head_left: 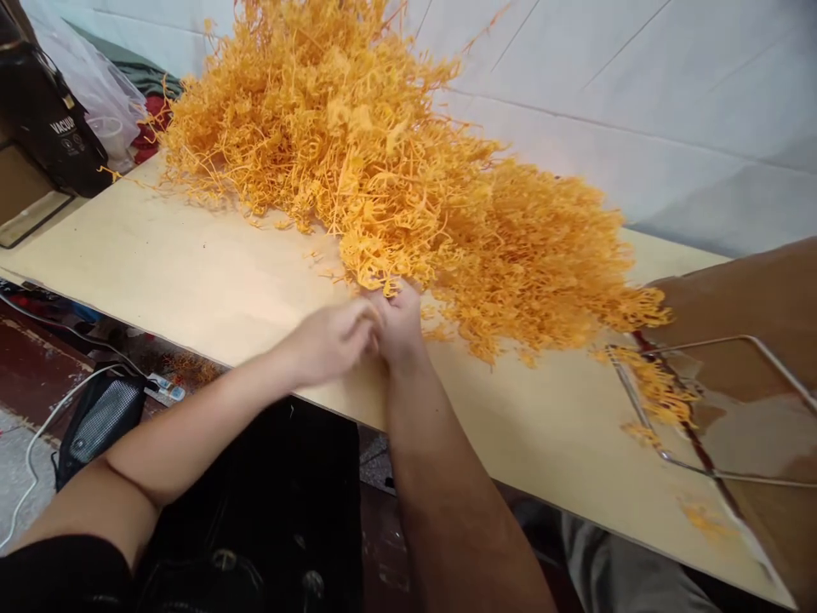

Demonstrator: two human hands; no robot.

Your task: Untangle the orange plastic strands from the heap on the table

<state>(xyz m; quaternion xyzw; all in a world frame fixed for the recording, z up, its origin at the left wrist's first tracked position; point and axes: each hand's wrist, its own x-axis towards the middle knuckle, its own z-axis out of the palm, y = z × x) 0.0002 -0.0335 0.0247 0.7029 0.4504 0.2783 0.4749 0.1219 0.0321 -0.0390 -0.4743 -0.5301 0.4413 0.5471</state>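
Many orange sprigs (376, 170) spread just beyond the fingers (404, 295).

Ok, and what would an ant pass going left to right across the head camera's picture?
Black box with white letters → something red → big frizzy orange pile → brown cardboard.

We hold a big bunch of orange plants (383, 153) by its lower end in our right hand (403, 323), our left hand (328, 342) blurred close beside it. The bunch spreads over the table (210, 272) before a white wall (593, 102).
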